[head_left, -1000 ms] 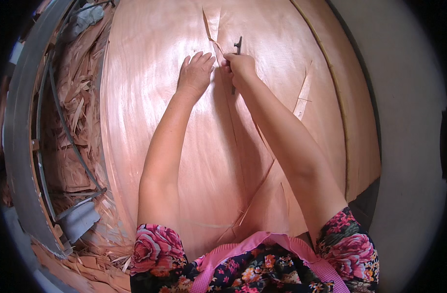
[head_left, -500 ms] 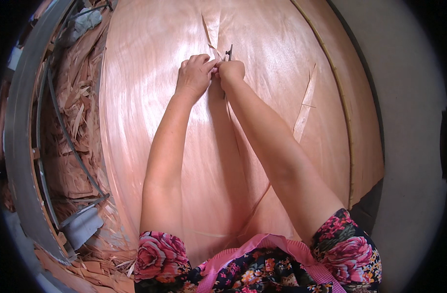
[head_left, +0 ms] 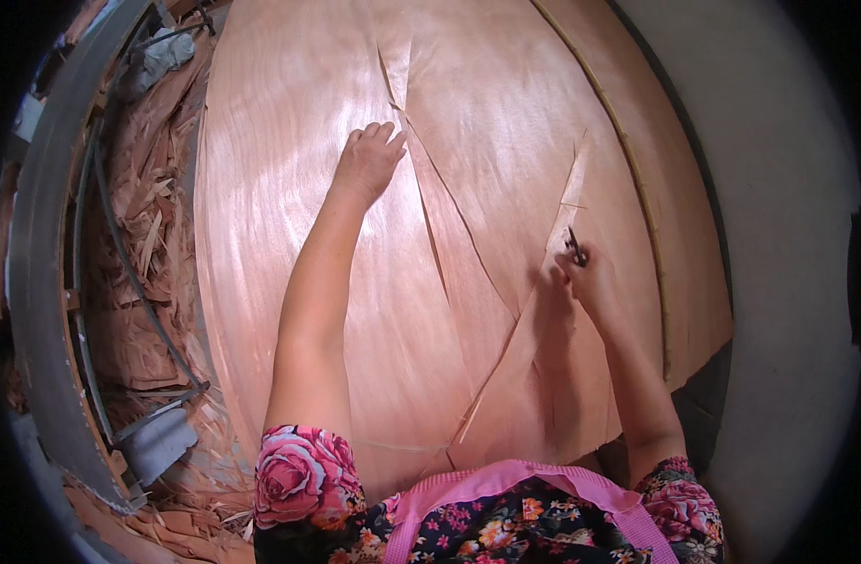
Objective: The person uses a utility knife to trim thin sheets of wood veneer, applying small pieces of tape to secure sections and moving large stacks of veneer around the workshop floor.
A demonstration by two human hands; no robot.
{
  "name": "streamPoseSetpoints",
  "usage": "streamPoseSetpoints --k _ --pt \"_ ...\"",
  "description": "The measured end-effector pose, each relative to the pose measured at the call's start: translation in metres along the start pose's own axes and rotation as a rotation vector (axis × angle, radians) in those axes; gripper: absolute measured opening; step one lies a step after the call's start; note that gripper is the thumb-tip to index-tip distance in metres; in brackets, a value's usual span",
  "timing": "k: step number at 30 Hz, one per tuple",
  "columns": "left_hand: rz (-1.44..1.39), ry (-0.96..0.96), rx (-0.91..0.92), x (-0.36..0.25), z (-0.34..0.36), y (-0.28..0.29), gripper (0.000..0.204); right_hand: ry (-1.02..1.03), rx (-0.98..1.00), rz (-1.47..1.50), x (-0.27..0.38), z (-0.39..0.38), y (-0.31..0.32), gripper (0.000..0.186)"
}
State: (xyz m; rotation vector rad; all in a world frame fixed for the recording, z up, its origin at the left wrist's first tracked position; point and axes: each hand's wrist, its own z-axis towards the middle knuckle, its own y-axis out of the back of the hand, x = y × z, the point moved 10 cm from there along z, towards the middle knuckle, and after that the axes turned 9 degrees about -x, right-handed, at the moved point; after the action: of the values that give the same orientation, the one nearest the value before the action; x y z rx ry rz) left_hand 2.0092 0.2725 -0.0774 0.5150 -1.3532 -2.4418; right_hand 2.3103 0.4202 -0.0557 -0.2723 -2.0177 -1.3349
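A large sheet of thin reddish wood veneer (head_left: 308, 113) spreads out before me, with splits and a long narrow gap in its middle. My left hand (head_left: 372, 160) rests on it, palm down with fingers apart, beside the upper end of that gap. Just above its fingertips lies a pointed torn flap (head_left: 398, 80). Over the right part of the sheet, my right hand (head_left: 588, 274) is closed around a slim dark tool (head_left: 575, 246), whose exact kind I cannot make out. The hand is next to a pale pointed veneer patch (head_left: 570, 202) with a short line across it.
On the left, a dark curved metal frame (head_left: 50, 254) with bent bars stands beside a heap of veneer scraps (head_left: 144, 282). A thin pole-like strip (head_left: 637, 169) runs along the sheet's right side. Beyond lies grey floor (head_left: 797, 282).
My right hand has moved from beside my left hand down and to the right, carrying the dark tool. My left hand stays near the split, its fingers now laid on the sheet.
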Motion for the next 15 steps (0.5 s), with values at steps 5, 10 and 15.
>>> streamPoseSetpoints --k 5,10,15 --pt "-0.112 0.271 0.105 0.034 -0.012 -0.02 0.036 0.118 -0.011 -0.301 -0.04 -0.007 -0.024 0.035" --pt "-1.037 0.687 -0.095 0.009 -0.061 -0.033 0.053 -0.006 0.138 0.148 -0.059 0.006 -0.053 0.022" --pt "-1.592 0.57 0.264 -0.243 -0.147 0.073 0.07 -0.029 0.518 0.811 -0.002 -0.084 -0.019 0.02"
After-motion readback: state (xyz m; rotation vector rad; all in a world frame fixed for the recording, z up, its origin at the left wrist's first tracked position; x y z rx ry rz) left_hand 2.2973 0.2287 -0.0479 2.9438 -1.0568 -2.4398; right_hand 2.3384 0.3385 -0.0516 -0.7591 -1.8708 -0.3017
